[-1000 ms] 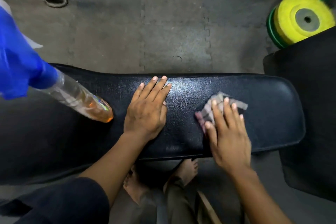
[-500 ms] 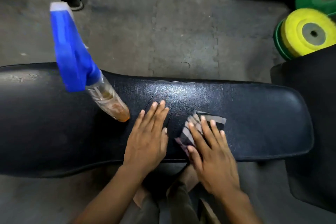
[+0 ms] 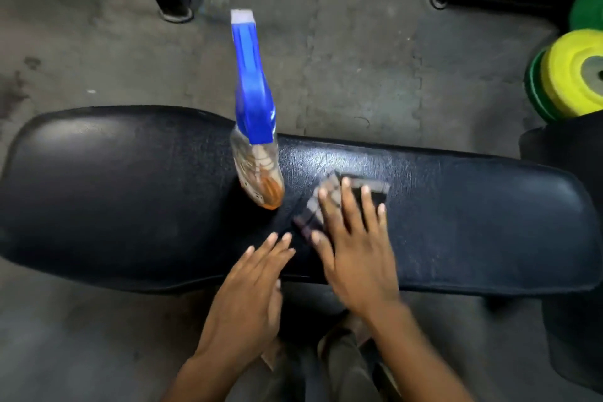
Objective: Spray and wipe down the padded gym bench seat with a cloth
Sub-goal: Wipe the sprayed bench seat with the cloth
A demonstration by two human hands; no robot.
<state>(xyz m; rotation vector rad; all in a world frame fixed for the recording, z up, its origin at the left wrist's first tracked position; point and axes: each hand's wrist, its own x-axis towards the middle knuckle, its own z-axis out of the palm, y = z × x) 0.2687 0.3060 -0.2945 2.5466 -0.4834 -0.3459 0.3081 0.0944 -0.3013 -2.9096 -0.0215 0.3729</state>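
Grey gym flooring is framing the black padded bench seat [image 3: 130, 192] where your right hand [image 3: 355, 258] is pressing the cloth [image 3: 329, 202] flat, left hand [image 3: 251, 297] resting open-palmed and empty, risking toppling the spray bottle [image 3: 257, 170] standing close beside.

A long black padded bench seat [image 3: 130, 192] is seen lying across the view, shiny and a bit cracked. A spray bottle [image 3: 257, 153] with a blue top and orange liquid is stood on it near the middle. A small grey checked cloth [image 3: 329, 202] is pressed flat on the seat just right of the bottle.
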